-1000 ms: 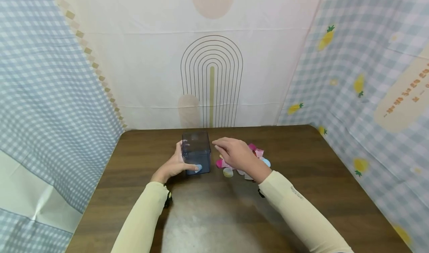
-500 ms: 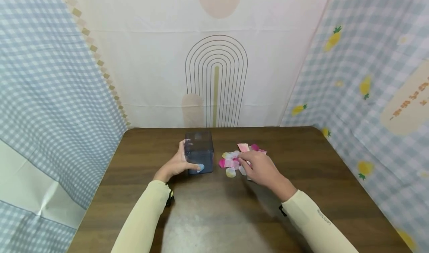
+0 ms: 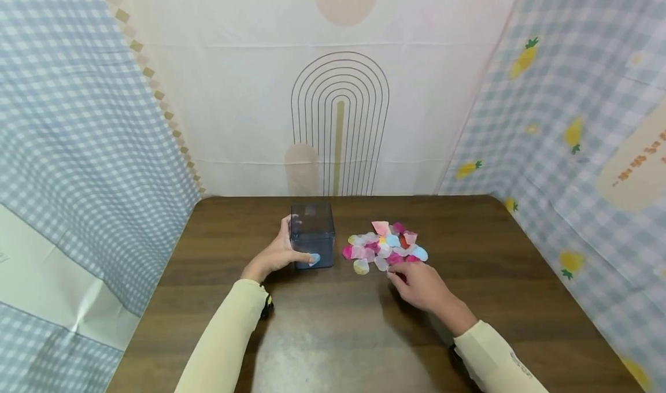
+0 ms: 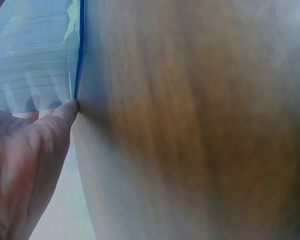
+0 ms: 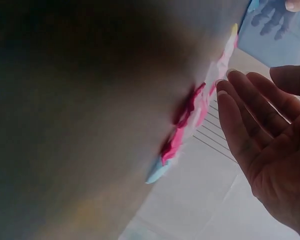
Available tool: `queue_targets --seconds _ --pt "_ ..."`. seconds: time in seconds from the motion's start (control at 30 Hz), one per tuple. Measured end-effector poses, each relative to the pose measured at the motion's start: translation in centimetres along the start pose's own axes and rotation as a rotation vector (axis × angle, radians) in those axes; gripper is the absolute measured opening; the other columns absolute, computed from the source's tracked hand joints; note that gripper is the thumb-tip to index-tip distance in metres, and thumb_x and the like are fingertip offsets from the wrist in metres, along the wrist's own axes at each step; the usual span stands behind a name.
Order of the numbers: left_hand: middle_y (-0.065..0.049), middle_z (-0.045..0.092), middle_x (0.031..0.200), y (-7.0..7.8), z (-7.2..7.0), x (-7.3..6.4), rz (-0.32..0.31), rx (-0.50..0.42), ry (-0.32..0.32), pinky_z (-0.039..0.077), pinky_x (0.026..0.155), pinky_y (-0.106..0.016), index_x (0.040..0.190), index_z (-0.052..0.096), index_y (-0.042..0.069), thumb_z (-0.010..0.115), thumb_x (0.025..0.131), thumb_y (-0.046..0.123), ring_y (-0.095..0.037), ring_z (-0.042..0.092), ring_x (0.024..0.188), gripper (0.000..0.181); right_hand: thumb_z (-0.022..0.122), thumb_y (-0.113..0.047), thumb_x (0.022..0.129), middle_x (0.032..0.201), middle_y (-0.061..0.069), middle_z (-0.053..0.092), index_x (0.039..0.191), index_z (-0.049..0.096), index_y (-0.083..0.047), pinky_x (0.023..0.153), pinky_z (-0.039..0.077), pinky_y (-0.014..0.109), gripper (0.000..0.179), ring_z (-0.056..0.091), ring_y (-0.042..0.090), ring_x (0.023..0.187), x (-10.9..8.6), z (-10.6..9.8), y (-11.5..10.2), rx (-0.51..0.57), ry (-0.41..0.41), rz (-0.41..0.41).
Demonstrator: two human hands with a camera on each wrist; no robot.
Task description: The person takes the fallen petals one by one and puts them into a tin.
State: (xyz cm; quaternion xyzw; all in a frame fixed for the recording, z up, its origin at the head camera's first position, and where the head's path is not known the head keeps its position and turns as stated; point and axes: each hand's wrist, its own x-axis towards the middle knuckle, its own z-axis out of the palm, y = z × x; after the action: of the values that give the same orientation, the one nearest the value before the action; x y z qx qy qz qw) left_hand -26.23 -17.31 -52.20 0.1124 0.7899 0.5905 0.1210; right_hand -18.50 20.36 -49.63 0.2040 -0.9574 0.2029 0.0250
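Observation:
A clear bluish plastic box point(image 3: 314, 225) stands toward the back of the table. My left hand point(image 3: 276, 255) grips it from the left, thumb across its front and fingers around the far side, partly seen through the plastic. A light blue patch shows at the thumb tip. To the right of the box lies a loose spread of fabric-like flower petals point(image 3: 370, 247) in pink, white, light blue and yellow. My right hand point(image 3: 420, 286) is at their near edge, fingertips close to a white petal. In the right wrist view its fingers are loosely bent with nothing between them.
The brown wooden table point(image 3: 322, 335) ends at a white cloth backdrop point(image 3: 250, 104) just behind the box. Blue checked cloth point(image 3: 83, 150) hangs at the left, and checked cloth with pineapples point(image 3: 551, 92) at the right.
My right hand has moved from beside the box, across the petals, to their near right edge, uncovering them. My left hand stays on the box. The head view has shifted slightly.

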Motion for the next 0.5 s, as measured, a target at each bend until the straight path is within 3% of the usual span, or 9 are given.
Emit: queue_targets --seconds 0.17,0.33,0.5 --pt "-0.014 0.026 0.171 -0.10 -0.02 0.22 -0.008 -0.002 -0.002 0.023 0.132 -0.060 0.164 0.007 0.019 0.094 0.077 0.014 -0.040 0.039 0.154 0.123 0.075 -0.025 0.100 0.099 -0.002 0.082 0.110 0.083 -0.013 0.078 0.061 0.040 0.018 0.067 0.008 0.081 -0.19 0.19 0.17 0.002 0.009 -0.003" --pt "-0.014 0.023 0.173 0.00 -0.03 0.21 -0.012 0.000 0.002 0.022 0.132 -0.061 0.165 0.006 0.021 0.094 0.078 0.015 -0.040 0.035 0.157 0.124 0.075 -0.025 0.100 0.098 -0.003 0.082 0.111 0.083 -0.013 0.074 0.058 0.036 0.018 0.062 0.006 0.077 -0.21 0.15 0.11 0.023 0.017 0.014" --pt "-0.015 0.029 0.170 0.36 0.23 0.02 -0.023 0.000 -0.010 0.022 0.132 -0.062 0.165 0.005 0.020 0.094 0.078 0.015 -0.041 0.041 0.153 0.125 0.075 -0.025 0.100 0.092 -0.006 0.079 0.109 0.083 -0.015 0.069 0.054 0.031 0.016 0.057 0.004 0.072 -0.49 0.21 0.09 0.038 -0.014 0.028"
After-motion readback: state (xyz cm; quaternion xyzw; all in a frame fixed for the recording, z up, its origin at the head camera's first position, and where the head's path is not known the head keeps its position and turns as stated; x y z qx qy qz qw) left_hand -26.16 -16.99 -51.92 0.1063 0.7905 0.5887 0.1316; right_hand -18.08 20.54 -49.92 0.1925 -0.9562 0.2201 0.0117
